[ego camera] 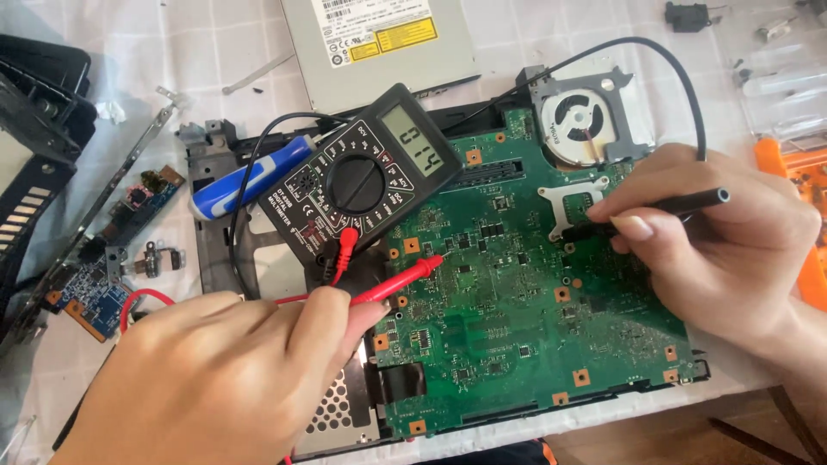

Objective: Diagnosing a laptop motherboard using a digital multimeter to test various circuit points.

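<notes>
On a white checked cloth [172, 52], left hand [233, 379] pinches the red probe [401, 280] and right hand [724, 250] grips the black probe [663, 207], both tips over the green circuit board [517, 319]; multimeter [362, 181] lies at its upper-left edge.

The left hand [215, 379] covers the red probe's [392, 280] grip and part of the metal grille [332, 418]. The black probe's [663, 207] tip is hidden behind the right hand's [724, 250] thumb. The optical drive [379, 43] and orange tool [797, 198] run past the frame's edges. The tiny parts on the green motherboard [508, 319] are too small to identify.
</notes>
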